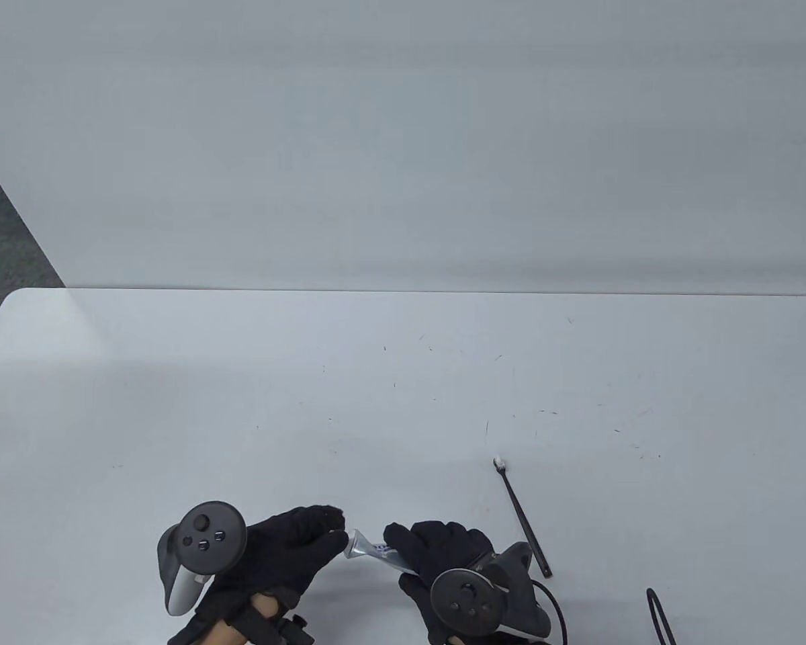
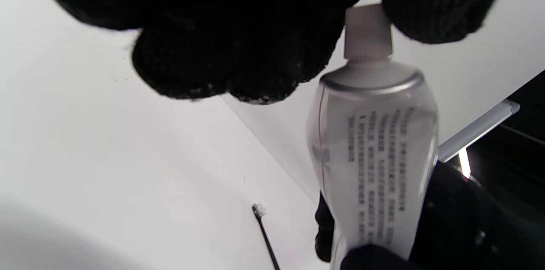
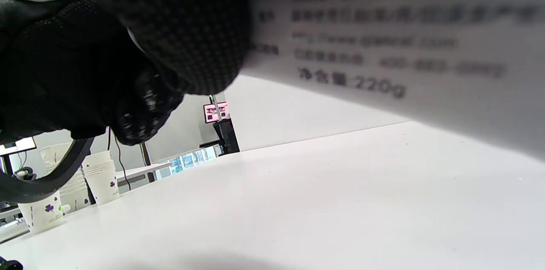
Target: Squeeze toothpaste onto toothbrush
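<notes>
Uncapping, I'd say: right hand (image 1: 443, 554) grips the tube (image 1: 369, 549) above the counter (image 1: 403, 403); left hand (image 1: 289, 547) pinches its cap (image 2: 368, 31). Brush (image 1: 520, 514) lies apart, rightward. Next: twist it off.

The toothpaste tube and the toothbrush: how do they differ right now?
The toothpaste tube is held off the table, the right hand gripping its body and the left hand pinching its white cap; the toothbrush lies untouched on the table. The tube is fat, pale and printed; the toothbrush is thin and dark with a small pale bristle head. The tube is still capped, so no paste is out.
</notes>
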`<control>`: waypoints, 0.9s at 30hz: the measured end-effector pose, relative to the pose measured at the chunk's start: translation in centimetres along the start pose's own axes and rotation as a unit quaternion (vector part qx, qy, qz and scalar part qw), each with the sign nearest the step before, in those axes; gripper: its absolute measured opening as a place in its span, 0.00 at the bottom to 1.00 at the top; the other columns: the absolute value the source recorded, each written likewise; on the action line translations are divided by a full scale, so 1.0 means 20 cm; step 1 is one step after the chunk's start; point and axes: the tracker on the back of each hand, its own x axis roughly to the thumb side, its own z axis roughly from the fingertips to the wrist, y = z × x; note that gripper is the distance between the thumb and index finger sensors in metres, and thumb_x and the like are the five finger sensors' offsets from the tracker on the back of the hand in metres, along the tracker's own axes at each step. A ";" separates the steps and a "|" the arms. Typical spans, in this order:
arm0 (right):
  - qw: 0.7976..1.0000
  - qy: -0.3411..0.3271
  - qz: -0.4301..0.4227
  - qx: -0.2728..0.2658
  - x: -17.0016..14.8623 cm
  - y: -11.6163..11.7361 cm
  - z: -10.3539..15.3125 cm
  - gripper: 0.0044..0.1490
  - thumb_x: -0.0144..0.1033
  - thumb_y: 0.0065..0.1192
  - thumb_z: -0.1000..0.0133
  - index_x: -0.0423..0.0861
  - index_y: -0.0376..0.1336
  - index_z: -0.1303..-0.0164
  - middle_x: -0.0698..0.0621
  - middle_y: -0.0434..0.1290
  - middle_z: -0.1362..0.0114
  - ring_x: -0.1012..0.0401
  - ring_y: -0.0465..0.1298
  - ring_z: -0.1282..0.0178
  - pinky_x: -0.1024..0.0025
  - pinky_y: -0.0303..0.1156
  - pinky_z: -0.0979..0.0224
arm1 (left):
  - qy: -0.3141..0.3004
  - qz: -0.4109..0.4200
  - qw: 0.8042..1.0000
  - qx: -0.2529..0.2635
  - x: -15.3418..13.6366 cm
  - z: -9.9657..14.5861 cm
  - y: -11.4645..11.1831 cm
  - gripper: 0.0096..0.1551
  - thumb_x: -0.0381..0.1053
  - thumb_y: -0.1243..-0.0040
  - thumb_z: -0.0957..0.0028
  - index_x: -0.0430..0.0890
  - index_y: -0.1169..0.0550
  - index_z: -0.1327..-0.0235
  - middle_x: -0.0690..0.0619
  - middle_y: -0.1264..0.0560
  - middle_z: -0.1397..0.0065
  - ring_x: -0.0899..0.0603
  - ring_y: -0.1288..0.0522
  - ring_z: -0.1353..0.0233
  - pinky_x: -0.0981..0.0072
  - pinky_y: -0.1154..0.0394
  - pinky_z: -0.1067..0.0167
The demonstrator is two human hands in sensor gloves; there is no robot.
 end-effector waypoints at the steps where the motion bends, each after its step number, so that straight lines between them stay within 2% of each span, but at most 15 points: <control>1: 1.000 -0.002 0.016 0.003 0.00 0.00 0.00 0.35 0.37 0.74 0.55 0.49 0.67 0.35 0.41 0.74 0.37 0.37 0.77 0.45 0.37 0.76 0.47 | 0.000 -0.011 1.000 0.004 0.01 0.00 -0.01 0.30 0.65 0.35 0.57 0.46 0.14 0.52 0.43 0.13 0.56 0.39 0.14 0.61 0.43 0.20 0.60; 3: 1.000 -0.003 0.028 0.007 0.00 0.01 0.00 0.35 0.30 0.76 0.55 0.49 0.67 0.35 0.41 0.74 0.37 0.38 0.77 0.45 0.37 0.76 0.47 | -0.014 -0.034 0.999 -0.005 0.03 0.00 -0.02 0.28 0.60 0.34 0.56 0.46 0.15 0.48 0.43 0.14 0.53 0.39 0.15 0.58 0.43 0.20 0.58; 6: 0.999 -0.004 0.039 0.010 0.00 0.01 0.00 0.35 0.30 0.76 0.55 0.49 0.67 0.35 0.41 0.74 0.37 0.38 0.77 0.45 0.37 0.76 0.47 | -0.038 -0.017 0.998 -0.055 0.04 -0.01 -0.02 0.29 0.50 0.31 0.53 0.50 0.21 0.36 0.42 0.20 0.37 0.36 0.19 0.44 0.39 0.24 0.47; 8: 0.999 -0.003 0.037 0.010 0.00 0.01 0.00 0.35 0.30 0.76 0.55 0.49 0.67 0.35 0.41 0.74 0.37 0.38 0.77 0.45 0.37 0.76 0.47 | -0.022 -0.001 0.998 -0.051 0.01 -0.01 -0.01 0.34 0.57 0.33 0.51 0.50 0.26 0.31 0.43 0.22 0.34 0.36 0.20 0.42 0.40 0.24 0.46; 10: 0.999 -0.004 0.038 0.009 0.00 0.01 0.00 0.35 0.30 0.76 0.55 0.49 0.67 0.35 0.41 0.74 0.37 0.38 0.77 0.45 0.37 0.76 0.47 | 0.010 0.011 1.000 -0.020 -0.02 -0.01 -0.01 0.38 0.67 0.35 0.55 0.48 0.23 0.35 0.42 0.19 0.40 0.36 0.17 0.48 0.41 0.23 0.51; 12: 0.999 -0.008 0.046 0.009 0.01 0.02 0.00 0.35 0.37 0.74 0.55 0.49 0.67 0.35 0.41 0.74 0.37 0.38 0.77 0.45 0.37 0.76 0.47 | 0.022 -0.017 0.999 -0.019 -0.03 -0.01 -0.01 0.32 0.66 0.38 0.55 0.47 0.16 0.46 0.43 0.14 0.50 0.37 0.15 0.56 0.42 0.21 0.57; 13: 0.999 -0.009 0.050 0.011 0.01 0.02 0.00 0.35 0.30 0.76 0.55 0.49 0.67 0.35 0.41 0.74 0.37 0.38 0.77 0.45 0.37 0.76 0.47 | 0.023 -0.029 0.999 -0.026 -0.02 -0.02 0.00 0.29 0.64 0.37 0.54 0.48 0.15 0.50 0.44 0.13 0.53 0.39 0.14 0.58 0.43 0.20 0.58; 14: 0.998 -0.013 0.062 0.014 0.02 0.02 0.00 0.34 0.37 0.74 0.55 0.49 0.67 0.35 0.41 0.74 0.37 0.38 0.77 0.44 0.37 0.76 0.47 | 0.020 -0.037 0.999 -0.028 -0.01 -0.02 -0.01 0.27 0.62 0.36 0.54 0.47 0.14 0.51 0.44 0.13 0.55 0.39 0.14 0.60 0.43 0.20 0.59; 15: 0.997 -0.016 0.068 0.013 0.02 0.02 0.00 0.35 0.30 0.76 0.55 0.49 0.67 0.35 0.42 0.74 0.37 0.38 0.77 0.44 0.37 0.76 0.47 | 0.013 -0.042 0.999 -0.030 0.00 -0.02 -0.01 0.26 0.60 0.35 0.54 0.46 0.15 0.50 0.43 0.13 0.55 0.40 0.14 0.60 0.43 0.20 0.59; 16: 0.997 -0.017 0.073 0.014 0.02 0.02 0.00 0.34 0.38 0.74 0.55 0.49 0.67 0.35 0.42 0.74 0.37 0.38 0.77 0.44 0.37 0.76 0.47 | 0.009 -0.049 0.998 -0.033 0.01 -0.02 -0.01 0.26 0.58 0.34 0.55 0.46 0.15 0.49 0.43 0.14 0.54 0.40 0.14 0.59 0.43 0.20 0.58; 17: 0.997 -0.018 0.077 0.015 0.03 0.02 0.00 0.35 0.30 0.76 0.55 0.49 0.68 0.35 0.42 0.74 0.37 0.38 0.77 0.44 0.37 0.76 0.47 | 0.001 -0.050 0.998 -0.038 0.01 -0.02 -0.01 0.26 0.55 0.33 0.56 0.46 0.16 0.46 0.42 0.15 0.51 0.40 0.15 0.57 0.42 0.20 0.57; 19: 0.996 -0.019 0.080 0.016 0.03 0.02 0.00 0.35 0.30 0.76 0.55 0.49 0.68 0.35 0.42 0.74 0.37 0.38 0.77 0.44 0.37 0.76 0.47 | -0.027 -0.041 0.997 -0.058 0.03 -0.02 -0.02 0.27 0.49 0.30 0.56 0.47 0.20 0.41 0.42 0.18 0.43 0.37 0.17 0.49 0.39 0.23 0.49; 21: 0.997 -0.015 0.078 0.011 0.02 0.02 0.00 0.34 0.38 0.74 0.55 0.49 0.68 0.35 0.41 0.74 0.37 0.38 0.77 0.45 0.38 0.76 0.48 | -0.023 -0.029 0.998 -0.044 0.01 -0.02 -0.01 0.30 0.49 0.30 0.54 0.49 0.23 0.36 0.43 0.21 0.38 0.36 0.19 0.44 0.39 0.24 0.46; 23: 0.998 -0.014 0.068 0.010 0.02 0.01 0.00 0.35 0.30 0.76 0.55 0.49 0.68 0.35 0.41 0.74 0.37 0.38 0.77 0.45 0.37 0.76 0.47 | 0.016 -0.012 0.999 -0.026 -0.02 -0.02 -0.01 0.35 0.64 0.37 0.54 0.49 0.23 0.36 0.43 0.19 0.41 0.37 0.17 0.48 0.41 0.22 0.50; 27: 0.995 -0.019 0.092 0.014 0.02 0.02 0.00 0.34 0.30 0.76 0.55 0.49 0.68 0.36 0.42 0.74 0.37 0.38 0.77 0.44 0.37 0.75 0.47 | 0.051 -0.037 0.993 -0.095 -0.05 -0.04 -0.04 0.29 0.64 0.41 0.53 0.47 0.15 0.50 0.44 0.13 0.53 0.39 0.14 0.59 0.42 0.19 0.58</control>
